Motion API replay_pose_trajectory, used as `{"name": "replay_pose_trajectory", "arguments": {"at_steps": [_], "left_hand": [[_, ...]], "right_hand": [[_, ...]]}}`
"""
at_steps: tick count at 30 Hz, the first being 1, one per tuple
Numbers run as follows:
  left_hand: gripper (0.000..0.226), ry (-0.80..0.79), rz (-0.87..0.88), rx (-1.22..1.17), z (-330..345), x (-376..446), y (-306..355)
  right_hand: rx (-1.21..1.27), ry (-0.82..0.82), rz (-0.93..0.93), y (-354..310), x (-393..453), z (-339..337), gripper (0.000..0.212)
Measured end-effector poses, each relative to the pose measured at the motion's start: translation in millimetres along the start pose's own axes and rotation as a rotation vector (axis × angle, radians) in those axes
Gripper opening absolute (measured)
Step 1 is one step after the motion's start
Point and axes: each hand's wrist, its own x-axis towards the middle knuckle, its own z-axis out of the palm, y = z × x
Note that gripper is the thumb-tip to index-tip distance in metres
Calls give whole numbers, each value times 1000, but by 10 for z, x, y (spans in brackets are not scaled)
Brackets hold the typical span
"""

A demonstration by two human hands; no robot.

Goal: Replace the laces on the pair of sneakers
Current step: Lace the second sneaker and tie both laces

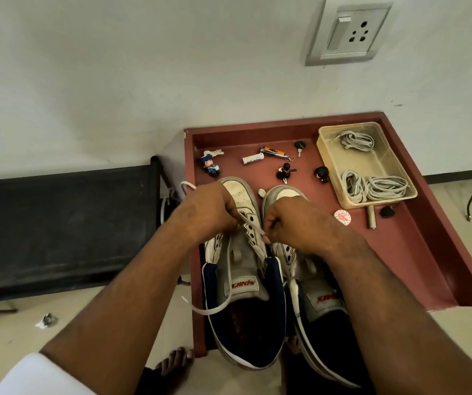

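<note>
On a red-brown wooden tray [417, 252] by a white wall, a pair of worn white-and-navy sneakers [243, 295] sits w/ L hand [209, 209] & R hand [294, 220] each pinching a flat white lace [253, 225] over the L shoe, spare laces in a clear plastic tub [385, 163] nearby.

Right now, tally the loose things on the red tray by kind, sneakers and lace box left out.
Figurines: 3
Batteries: 2
Keys: 2
Pocket tool: 1
Round badge: 1
Total: 9
</note>
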Motion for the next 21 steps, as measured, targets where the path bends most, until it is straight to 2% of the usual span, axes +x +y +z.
{"name": "replay_pose_trajectory", "arguments": {"at_steps": [2, 3, 5, 7, 17, 21], "left_hand": [[12, 18, 12, 30, 61, 31, 9], [13, 32, 22, 41, 88, 37, 20], [13, 64, 44, 58, 143, 41, 32], [13, 94, 59, 40, 198, 43, 8], [10, 211, 62, -125, 326, 9, -66], [9, 221, 56, -160, 346, 7, -68]], "right_hand": [[158, 122, 39, -2, 12, 8, 4], [325, 163, 99, -7, 20, 18, 6], [687, 214, 215, -21, 39, 42, 13], [846, 247, 282, -18, 59, 77, 16], [867, 302, 332, -43, 94, 165, 18], [742, 329, 302, -35, 119, 219, 22]]}}
